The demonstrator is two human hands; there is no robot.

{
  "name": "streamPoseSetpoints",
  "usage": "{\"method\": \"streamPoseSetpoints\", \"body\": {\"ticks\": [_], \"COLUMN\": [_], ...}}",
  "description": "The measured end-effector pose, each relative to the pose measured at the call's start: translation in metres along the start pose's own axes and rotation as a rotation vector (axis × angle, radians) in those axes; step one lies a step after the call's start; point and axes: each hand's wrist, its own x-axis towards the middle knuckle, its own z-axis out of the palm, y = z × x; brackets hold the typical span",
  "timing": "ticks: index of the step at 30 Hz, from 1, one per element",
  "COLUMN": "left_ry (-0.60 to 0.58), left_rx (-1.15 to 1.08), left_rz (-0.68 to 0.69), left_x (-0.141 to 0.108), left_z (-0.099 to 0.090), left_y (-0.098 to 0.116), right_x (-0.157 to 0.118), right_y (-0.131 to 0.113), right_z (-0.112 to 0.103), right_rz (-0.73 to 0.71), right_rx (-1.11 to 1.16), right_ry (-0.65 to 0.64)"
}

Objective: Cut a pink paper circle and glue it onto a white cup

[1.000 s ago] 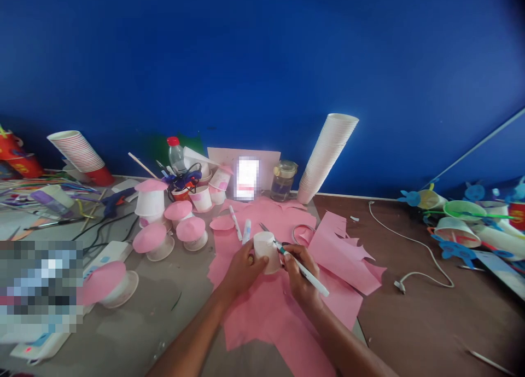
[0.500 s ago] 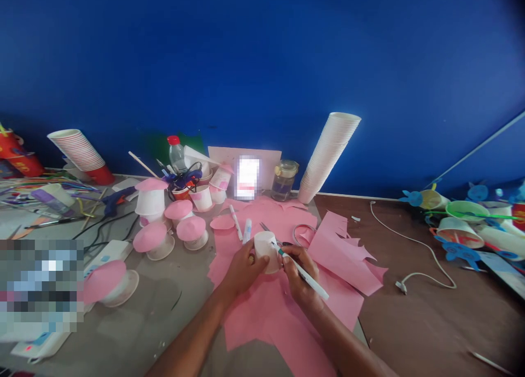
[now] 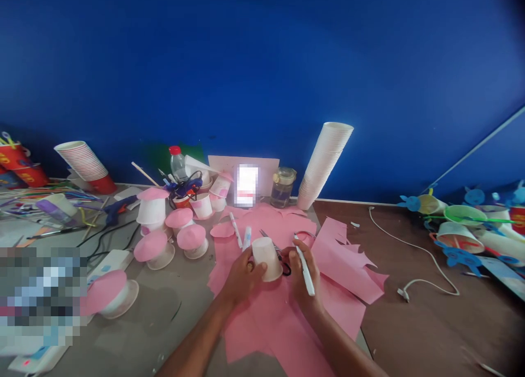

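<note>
My left hand grips a white paper cup, which stands tilted over the pink paper. My right hand holds a white marker pen, its tip pointing up and apart from the cup. Beside the cup lie black-handled scissors, partly hidden by the cup and my right hand. The large pink paper sheet spreads under both hands, with two more white pens standing out on it beyond my left hand.
Pink-topped paper cup pieces stand left of the pink sheet. A tall stack of white cups, a glass jar and a plastic bottle line the blue wall. A white cable lies on the brown tabletop, with blue paper-and-cup crafts at far right.
My right hand has drawn the pen back from the cup and turned it more upright. My left hand has shifted the cup slightly left, showing more of the scissors.
</note>
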Motion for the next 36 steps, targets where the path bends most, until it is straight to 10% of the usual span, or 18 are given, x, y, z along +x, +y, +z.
{"method": "streamPoseSetpoints", "body": {"ticks": [10,36], "left_ry": [-0.053,-0.086], "left_rx": [-0.199,-0.341], "left_rz": [0.072,-0.003], "left_x": [-0.002,-0.005], "left_z": [-0.004,0.013], "left_y": [0.0,0.005], "right_x": [-0.007,-0.015], "right_y": [0.005,0.012], "right_z": [-0.002,0.005], "right_rz": [-0.124,-0.375], "right_rx": [-0.17,-0.327], "right_ry": [-0.249,-0.072]}}
